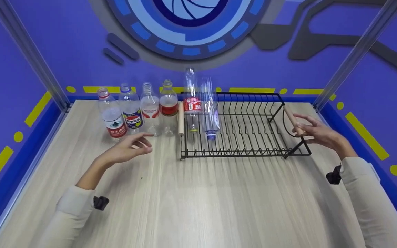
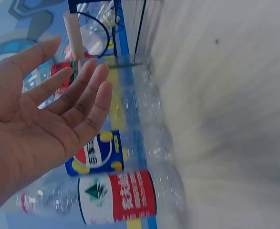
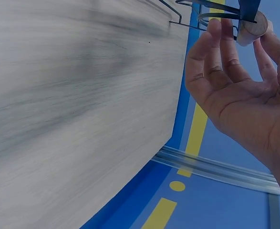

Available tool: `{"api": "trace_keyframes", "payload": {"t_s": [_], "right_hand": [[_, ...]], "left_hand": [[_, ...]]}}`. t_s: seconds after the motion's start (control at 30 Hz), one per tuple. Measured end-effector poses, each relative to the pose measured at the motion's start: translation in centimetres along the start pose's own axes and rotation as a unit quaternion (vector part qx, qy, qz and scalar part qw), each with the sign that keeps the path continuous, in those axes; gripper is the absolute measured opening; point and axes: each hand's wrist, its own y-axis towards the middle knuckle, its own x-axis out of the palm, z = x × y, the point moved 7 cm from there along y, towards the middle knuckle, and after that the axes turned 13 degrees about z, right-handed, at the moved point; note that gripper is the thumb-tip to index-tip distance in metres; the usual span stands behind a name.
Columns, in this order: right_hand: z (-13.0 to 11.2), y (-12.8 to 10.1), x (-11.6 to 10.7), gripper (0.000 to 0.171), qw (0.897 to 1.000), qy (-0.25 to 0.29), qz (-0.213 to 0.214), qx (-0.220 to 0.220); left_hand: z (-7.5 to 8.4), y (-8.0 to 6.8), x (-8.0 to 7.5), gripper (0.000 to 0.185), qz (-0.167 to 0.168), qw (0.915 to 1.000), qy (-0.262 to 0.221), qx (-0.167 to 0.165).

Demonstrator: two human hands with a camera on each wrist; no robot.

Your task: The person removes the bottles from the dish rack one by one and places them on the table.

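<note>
This looks like a staged test booth, not a home. A pale wood-grain surface (image 1: 198, 199) sits boxed in by purple walls (image 1: 64, 41) printed with yellow dashes and a round blue emblem (image 1: 188, 24), with metal corner posts (image 1: 26, 51) framing the enclosure like a recording cell.

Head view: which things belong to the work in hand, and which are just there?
In hand:
- left hand, open, near the four standing bottles
- right hand, open, at the rack's wooden handle
- black dish rack
- two upturned bottles in rack

Just there:
- wooden table
- blue wall
</note>
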Motion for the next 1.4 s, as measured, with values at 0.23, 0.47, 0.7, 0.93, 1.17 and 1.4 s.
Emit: {"api": "trace_keyframes", "payload": {"t_s": [0.23, 0.47, 0.7, 0.93, 1.17, 1.4], "right_hand": [[0.0, -0.1, 0.0, 0.063, 1.0, -0.007, 0.007, 0.009], [0.2, -0.1, 0.2, 0.064, 1.0, -0.025, 0.016, 0.005], [0.0, -0.4, 0.2, 0.065, 0.999, -0.048, 0.018, -0.006], [-1.7, -0.6, 0.0, 0.064, 0.989, -0.135, 0.032, -0.052], [-4.8, -0.9, 1.0, 0.066, 0.974, -0.211, 0.031, -0.075], [-9.7, -1.1, 4.8, 0.066, 0.974, -0.202, 0.01, -0.098]], "left_hand": [[1.7, 3.8, 3.6, 0.057, 0.025, 0.9979, -0.058, 0.01], [2.7, 6.4, 6.7, 0.064, 0.036, 0.9942, -0.101, 0.006], [2.3, 6.7, 8.0, 0.082, 0.021, 0.9937, -0.11, -0.003], [1.8, 7.0, 8.2, 0.083, -0.021, 0.9858, -0.165, -0.024], [0.8, 7.2, 8.3, 0.082, -0.042, 0.9793, -0.183, -0.075], [0.5, 7.0, 8.1, 0.08, -0.025, 0.9748, -0.202, -0.091]]}}
